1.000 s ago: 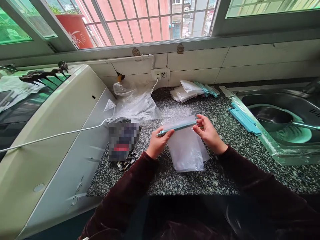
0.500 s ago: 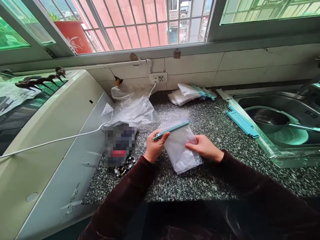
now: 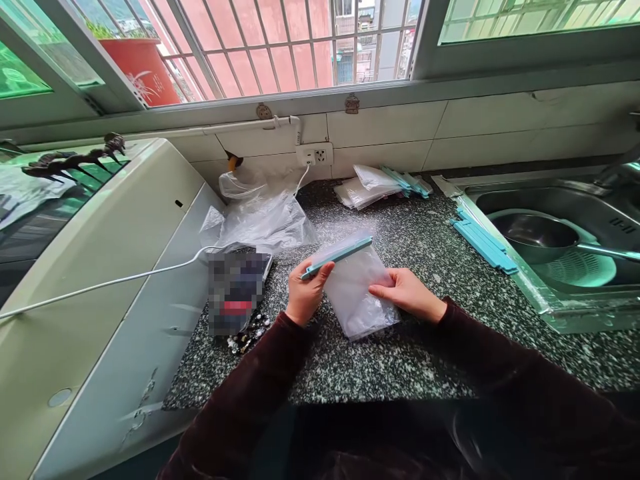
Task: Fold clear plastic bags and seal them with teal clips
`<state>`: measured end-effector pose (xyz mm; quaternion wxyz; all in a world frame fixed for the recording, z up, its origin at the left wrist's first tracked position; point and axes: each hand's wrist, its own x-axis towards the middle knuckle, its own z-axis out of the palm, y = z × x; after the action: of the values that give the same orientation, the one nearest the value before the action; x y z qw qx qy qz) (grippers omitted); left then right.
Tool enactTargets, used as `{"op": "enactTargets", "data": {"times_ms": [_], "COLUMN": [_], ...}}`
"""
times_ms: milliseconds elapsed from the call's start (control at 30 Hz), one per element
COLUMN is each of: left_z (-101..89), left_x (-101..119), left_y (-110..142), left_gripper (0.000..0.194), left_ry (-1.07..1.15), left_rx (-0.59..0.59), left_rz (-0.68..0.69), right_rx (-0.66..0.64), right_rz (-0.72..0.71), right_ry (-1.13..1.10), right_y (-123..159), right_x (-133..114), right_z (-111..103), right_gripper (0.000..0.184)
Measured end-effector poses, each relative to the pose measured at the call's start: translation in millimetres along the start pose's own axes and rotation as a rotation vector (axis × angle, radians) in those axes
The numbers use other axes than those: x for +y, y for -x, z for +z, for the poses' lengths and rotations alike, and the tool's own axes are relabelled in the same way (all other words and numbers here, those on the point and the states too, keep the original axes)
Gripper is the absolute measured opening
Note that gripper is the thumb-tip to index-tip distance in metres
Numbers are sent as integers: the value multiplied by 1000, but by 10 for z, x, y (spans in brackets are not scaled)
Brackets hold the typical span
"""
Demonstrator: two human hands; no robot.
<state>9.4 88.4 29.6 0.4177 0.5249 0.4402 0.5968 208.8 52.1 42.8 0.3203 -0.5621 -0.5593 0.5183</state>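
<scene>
A clear plastic bag (image 3: 357,287) lies on the speckled dark counter (image 3: 400,360) in front of me, with a teal sealing clip (image 3: 337,257) across its top edge. My left hand (image 3: 306,293) is closed around the clip's left end, lifting that edge a little. My right hand (image 3: 407,293) rests with fingers fairly flat on the bag's right side, pressing it to the counter.
A blurred-out item (image 3: 235,290) with small beads lies to the left, beside crumpled clear plastic (image 3: 260,213). More bags with teal clips (image 3: 380,183) are stacked at the wall. Loose teal clips (image 3: 483,243) lie by the sink (image 3: 560,240). A white appliance (image 3: 100,280) stands at left.
My right hand left the clip's right end and came down onto the bag. The bag and clip shifted slightly left and lower toward the counter.
</scene>
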Motion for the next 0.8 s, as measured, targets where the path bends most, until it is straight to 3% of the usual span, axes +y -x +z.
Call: {"op": "enactTargets", "data": {"times_ms": [200,800], "left_z": [-23,8], "left_x": [-45,-45], "left_y": [-68,-86], "left_gripper": [38,43], "left_ry": [106,158], "left_rx": [144,253], "left_rz": [-36,-72], "right_rx": [-102,-186], "right_rz": [43,-3], "right_ry": [195,301], "right_y": [33,37], "right_x": [-52,-8], "right_z": [-101,-102], "right_gripper": [35,33]}}
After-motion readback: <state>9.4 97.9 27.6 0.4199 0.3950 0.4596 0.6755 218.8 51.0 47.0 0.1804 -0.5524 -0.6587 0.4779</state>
